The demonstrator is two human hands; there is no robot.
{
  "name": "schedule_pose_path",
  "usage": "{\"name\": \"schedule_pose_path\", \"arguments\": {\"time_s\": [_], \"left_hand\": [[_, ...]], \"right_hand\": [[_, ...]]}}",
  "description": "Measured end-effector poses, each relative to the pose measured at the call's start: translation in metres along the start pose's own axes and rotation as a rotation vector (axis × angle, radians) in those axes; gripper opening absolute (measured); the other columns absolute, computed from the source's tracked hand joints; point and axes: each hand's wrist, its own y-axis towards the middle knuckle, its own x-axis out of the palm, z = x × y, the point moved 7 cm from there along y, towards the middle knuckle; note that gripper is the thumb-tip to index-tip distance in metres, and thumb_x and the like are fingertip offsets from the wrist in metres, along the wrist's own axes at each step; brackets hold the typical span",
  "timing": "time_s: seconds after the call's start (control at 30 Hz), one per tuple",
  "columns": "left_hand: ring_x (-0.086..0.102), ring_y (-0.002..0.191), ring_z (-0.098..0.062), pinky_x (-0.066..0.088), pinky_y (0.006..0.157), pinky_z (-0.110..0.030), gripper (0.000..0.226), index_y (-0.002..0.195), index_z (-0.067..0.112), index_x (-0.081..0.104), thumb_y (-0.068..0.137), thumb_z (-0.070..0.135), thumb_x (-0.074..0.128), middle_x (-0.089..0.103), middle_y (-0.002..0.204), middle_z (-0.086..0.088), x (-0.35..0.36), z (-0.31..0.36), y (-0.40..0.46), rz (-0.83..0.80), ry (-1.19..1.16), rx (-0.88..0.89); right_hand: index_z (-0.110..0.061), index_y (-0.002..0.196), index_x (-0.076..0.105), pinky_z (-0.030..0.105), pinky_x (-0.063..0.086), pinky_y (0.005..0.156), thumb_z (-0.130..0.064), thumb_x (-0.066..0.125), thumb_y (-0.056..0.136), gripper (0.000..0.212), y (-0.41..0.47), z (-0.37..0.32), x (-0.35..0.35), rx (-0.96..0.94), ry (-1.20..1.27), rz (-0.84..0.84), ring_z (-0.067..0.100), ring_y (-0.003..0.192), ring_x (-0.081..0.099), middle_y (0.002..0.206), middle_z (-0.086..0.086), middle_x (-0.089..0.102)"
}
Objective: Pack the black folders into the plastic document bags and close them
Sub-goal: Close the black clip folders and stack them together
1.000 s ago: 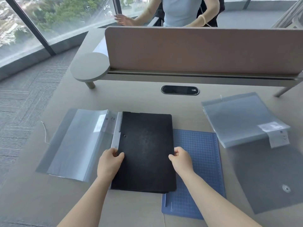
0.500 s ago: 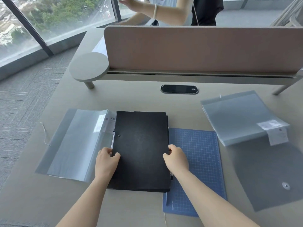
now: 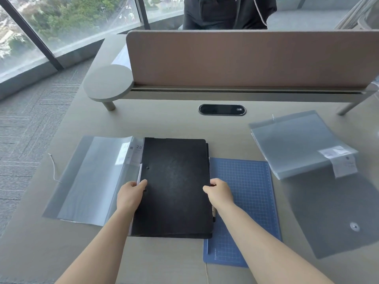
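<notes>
A stack of black folders (image 3: 174, 185) lies flat on the desk in front of me. My left hand (image 3: 131, 194) grips its left edge, right at the mouth of a clear plastic document bag (image 3: 88, 181) that lies flat to the left. My right hand (image 3: 219, 193) holds the stack's right edge. The folders' left edge meets the bag's opening; I cannot tell whether it is inside. More grey plastic bags (image 3: 297, 144) are piled at the right, and one with a snap button (image 3: 338, 214) lies nearer.
A blue cutting mat (image 3: 246, 206) lies under the folders' right side. A brown divider panel (image 3: 246, 58) with a round shelf (image 3: 108, 85) stands at the back, a person behind it. An oval cable port (image 3: 222, 110) sits mid-desk. The desk's left edge drops to carpet.
Both hands have slid the black folders to the left, toward the clear bag's opening. The person behind the divider has moved.
</notes>
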Motion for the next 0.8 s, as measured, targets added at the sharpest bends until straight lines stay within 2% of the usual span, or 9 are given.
{"name": "schedule_pose_path", "arguments": {"time_s": [0.07, 0.13, 0.27, 0.33, 0.43, 0.53, 0.63, 0.73, 0.8], "left_hand": [[0.033, 0.056, -0.023, 0.025, 0.056, -0.03, 0.036, 0.059, 0.012, 0.051, 0.08, 0.04, 0.061, 0.036, 0.056, -0.003, 0.002, -0.002, 0.004, -0.032, -0.049, -0.022], [0.032, 0.058, -0.023, 0.024, 0.057, -0.031, 0.04, 0.058, 0.012, 0.047, 0.079, 0.042, 0.065, 0.035, 0.06, -0.007, 0.003, -0.003, 0.004, -0.056, -0.087, -0.025], [0.026, 0.06, -0.021, 0.018, 0.057, -0.032, 0.043, 0.058, 0.012, 0.04, 0.083, 0.035, 0.066, 0.029, 0.062, -0.006, 0.01, -0.004, -0.001, -0.102, -0.156, -0.023], [0.033, 0.061, -0.021, 0.023, 0.057, -0.032, 0.04, 0.061, 0.009, 0.049, 0.082, 0.039, 0.065, 0.037, 0.065, -0.006, 0.014, -0.005, -0.002, -0.115, -0.197, -0.012], [0.044, 0.068, -0.022, 0.033, 0.061, -0.032, 0.046, 0.083, -0.003, 0.066, 0.083, 0.043, 0.065, 0.051, 0.073, -0.007, 0.022, 0.002, -0.012, -0.143, -0.218, 0.006], [0.044, 0.068, -0.022, 0.033, 0.062, -0.032, 0.045, 0.088, -0.003, 0.068, 0.083, 0.041, 0.068, 0.051, 0.071, -0.008, 0.037, 0.019, -0.025, -0.186, -0.235, 0.037], [0.045, 0.067, -0.021, 0.033, 0.063, -0.033, 0.059, 0.089, -0.004, 0.066, 0.072, 0.052, 0.069, 0.055, 0.071, -0.008, 0.054, 0.037, -0.038, -0.226, -0.235, 0.087], [0.043, 0.061, -0.021, 0.034, 0.059, -0.032, 0.049, 0.084, -0.003, 0.066, 0.081, 0.046, 0.069, 0.053, 0.065, -0.006, 0.075, 0.051, -0.049, -0.246, -0.226, 0.112], [0.043, 0.058, -0.02, 0.034, 0.057, -0.032, 0.039, 0.075, 0.004, 0.064, 0.086, 0.041, 0.069, 0.05, 0.061, -0.004, 0.089, 0.059, -0.062, -0.26, -0.22, 0.129]], "right_hand": [[-0.013, 0.136, 0.052, 0.03, 0.048, 0.075, -0.018, 0.056, 0.09, 0.046, 0.0, 0.001, -0.002, 0.015, 0.038, 0.002, 0.016, 0.091, 0.057, 0.13, 0.003, 0.059], [-0.013, 0.133, 0.052, 0.033, 0.05, 0.078, -0.016, 0.056, 0.091, 0.042, 0.001, 0.003, -0.004, 0.021, 0.059, 0.006, 0.016, 0.09, 0.055, 0.128, 0.003, 0.058], [-0.012, 0.126, 0.054, 0.041, 0.054, 0.08, -0.011, 0.054, 0.091, 0.035, -0.001, 0.005, -0.009, 0.035, 0.129, 0.012, 0.014, 0.079, 0.055, 0.108, 0.001, 0.06], [-0.011, 0.128, 0.054, 0.035, 0.05, 0.075, -0.01, 0.054, 0.092, 0.036, -0.003, 0.006, -0.015, 0.032, 0.186, 0.015, 0.015, 0.086, 0.055, 0.113, 0.001, 0.058], [-0.012, 0.131, 0.053, 0.029, 0.043, 0.079, -0.011, 0.053, 0.094, 0.036, -0.007, 0.011, -0.032, 0.025, 0.277, 0.028, 0.019, 0.105, 0.055, 0.127, 0.002, 0.056], [-0.014, 0.121, 0.057, 0.029, 0.047, 0.077, -0.011, 0.054, 0.095, 0.026, -0.011, 0.021, -0.057, 0.025, 0.325, 0.07, 0.016, 0.098, 0.058, 0.118, 0.001, 0.06], [-0.017, 0.105, 0.057, 0.03, 0.048, 0.073, -0.008, 0.053, 0.095, 0.014, -0.014, 0.029, -0.087, 0.004, 0.342, 0.122, 0.011, 0.084, 0.055, 0.105, 0.0, 0.059], [-0.018, 0.104, 0.057, 0.031, 0.047, 0.078, -0.008, 0.054, 0.094, 0.015, -0.018, 0.041, -0.114, 0.008, 0.344, 0.16, 0.017, 0.091, 0.057, 0.108, 0.001, 0.061], [-0.014, 0.106, 0.06, 0.031, 0.046, 0.077, -0.007, 0.054, 0.093, 0.016, -0.02, 0.053, -0.131, 0.019, 0.359, 0.179, 0.019, 0.094, 0.058, 0.111, 0.003, 0.062]]}}
